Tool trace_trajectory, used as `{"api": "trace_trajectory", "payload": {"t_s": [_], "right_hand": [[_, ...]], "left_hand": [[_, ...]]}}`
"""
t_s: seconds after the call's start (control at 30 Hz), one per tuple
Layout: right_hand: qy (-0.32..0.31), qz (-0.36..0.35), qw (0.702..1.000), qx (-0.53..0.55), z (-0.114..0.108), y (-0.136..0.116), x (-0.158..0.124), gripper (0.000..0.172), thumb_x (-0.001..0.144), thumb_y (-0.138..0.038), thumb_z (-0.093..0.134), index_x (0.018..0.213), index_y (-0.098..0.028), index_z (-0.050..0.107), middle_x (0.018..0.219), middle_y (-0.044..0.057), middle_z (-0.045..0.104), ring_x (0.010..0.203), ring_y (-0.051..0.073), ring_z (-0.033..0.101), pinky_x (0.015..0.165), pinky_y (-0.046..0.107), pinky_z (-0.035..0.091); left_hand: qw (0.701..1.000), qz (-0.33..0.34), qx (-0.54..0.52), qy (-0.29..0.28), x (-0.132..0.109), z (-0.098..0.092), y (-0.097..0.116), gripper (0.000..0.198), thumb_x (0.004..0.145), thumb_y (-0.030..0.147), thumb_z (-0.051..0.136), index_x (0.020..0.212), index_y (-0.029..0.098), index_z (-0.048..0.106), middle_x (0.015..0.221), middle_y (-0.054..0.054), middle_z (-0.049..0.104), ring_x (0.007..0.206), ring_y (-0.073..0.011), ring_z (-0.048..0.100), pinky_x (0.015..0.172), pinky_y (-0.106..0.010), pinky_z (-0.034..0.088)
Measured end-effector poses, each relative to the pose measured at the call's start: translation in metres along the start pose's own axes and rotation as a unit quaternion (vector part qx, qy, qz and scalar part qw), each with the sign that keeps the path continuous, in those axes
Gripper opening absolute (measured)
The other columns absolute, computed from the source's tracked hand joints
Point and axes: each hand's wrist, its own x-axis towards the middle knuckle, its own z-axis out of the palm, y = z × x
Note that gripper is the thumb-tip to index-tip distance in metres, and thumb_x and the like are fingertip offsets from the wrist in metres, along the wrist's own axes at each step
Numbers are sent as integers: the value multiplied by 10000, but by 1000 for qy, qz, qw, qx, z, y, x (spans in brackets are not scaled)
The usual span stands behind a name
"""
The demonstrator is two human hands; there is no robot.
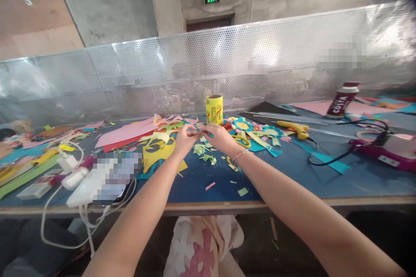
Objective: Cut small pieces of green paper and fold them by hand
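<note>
Over the middle of the blue table, my left hand (186,142) and my right hand (221,138) meet fingertip to fingertip. Both are closed in a pinch around something small that I cannot make out. Just behind them a yellow printed cardboard tube (214,110) stands upright. Pale green paper scraps (205,154) lie below the fingers. A yellow loop-shaped handle (243,142) shows beside my right wrist. Left of my left hand is yellow paper (156,156) with dark round shapes, close to stacked pink paper sheets (125,133).
A yellow glue gun (294,129) with a black cord lies to the right, near clear sticks (289,117) and a dark red bottle (344,100). A purple power strip (386,156) sits far right. White chargers, cables and a phone (126,173) crowd the left. Perforated metal sheeting (136,82) borders the back.
</note>
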Motion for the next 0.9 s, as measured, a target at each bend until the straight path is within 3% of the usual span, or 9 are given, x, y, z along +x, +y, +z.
{"api": "trace_trajectory", "payload": {"t_s": [0.17, 0.43, 0.67, 0.9], "right_hand": [[-70, -50, 992, -88, -2, -2, 1, 179, 853, -149, 445, 849, -158, 624, 854, 72, 613, 851, 160, 569, 789, 300, 468], [-130, -142, 965, -180, -5, -1, 0, 150, 856, -102, 435, 866, -147, 578, 878, 80, 573, 897, 173, 536, 795, 310, 463], [-146, -104, 966, -183, -2, -5, -1, 181, 832, -73, 458, 911, -149, 602, 901, 84, 584, 866, 165, 542, 754, 281, 474], [-100, -88, 989, -60, 0, -1, 2, 241, 852, -120, 435, 960, -186, 641, 960, 61, 616, 957, 162, 540, 867, 334, 466]], "left_hand": [[1000, -26, -13, -4, 2, 2, -2, 341, 551, 191, 712, 783, 197, 461, 612, 11, 622, 592, -147, 601, 617, -279, 447], [974, -130, -183, -9, -2, 1, 5, 412, 508, 104, 737, 798, 171, 451, 590, 10, 601, 563, -134, 603, 620, -279, 465], [954, -169, -246, 5, -2, 0, 5, 355, 535, 31, 664, 773, 167, 439, 548, 21, 586, 538, -118, 590, 622, -264, 464], [941, -179, -285, 18, -1, -1, 5, 316, 560, -3, 593, 777, 169, 440, 545, 31, 590, 545, -113, 599, 667, -281, 481]]}}
